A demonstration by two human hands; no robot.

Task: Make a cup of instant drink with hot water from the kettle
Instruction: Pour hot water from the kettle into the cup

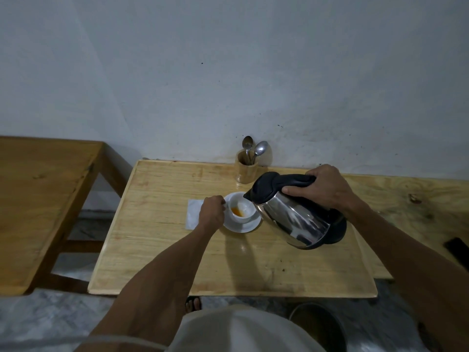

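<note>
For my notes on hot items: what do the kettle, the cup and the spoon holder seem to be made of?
Kettle: polished metal body, probably steel, with mirror-like reflections; lid and handle matte black, likely plastic.
Cup: glossy white, likely ceramic or porcelain, like the saucer under it.
Spoon holder: pale wood or bamboo, judging by colour; grain too small to tell.

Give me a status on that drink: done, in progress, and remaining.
Done: the cup sits on its saucer with orange powder or liquid already inside. In progress: the right hand tilts the kettle, spout over the cup, while the left hand steadies the cup at its side. Remaining: the cup looks barely filled, and both spoons stand unused in the holder, so stirring is pending.
</note>
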